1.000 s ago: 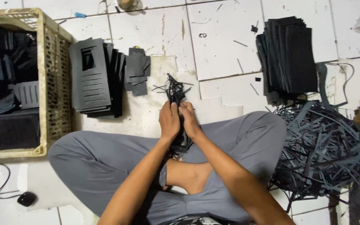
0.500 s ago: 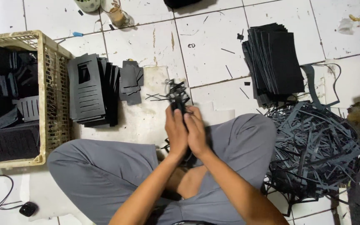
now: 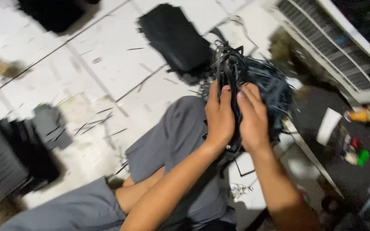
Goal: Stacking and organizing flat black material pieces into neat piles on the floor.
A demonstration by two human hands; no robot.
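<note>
My left hand and my right hand are pressed together, both closed around a bundle of thin black strips that sticks up above the fingers. The bundle is held over my right knee, right in front of a big tangled heap of black offcut strips on the floor. I sit cross-legged in grey trousers. The picture is blurred by motion.
A stack of black sheets lies on the white tiled floor beyond the heap. More black cut pieces lie at the left. A white louvred panel and small coloured items are at the right.
The view has swung to the right. My hands carried the bundle of strips from in front of my legs over to the heap of offcuts at my right.
</note>
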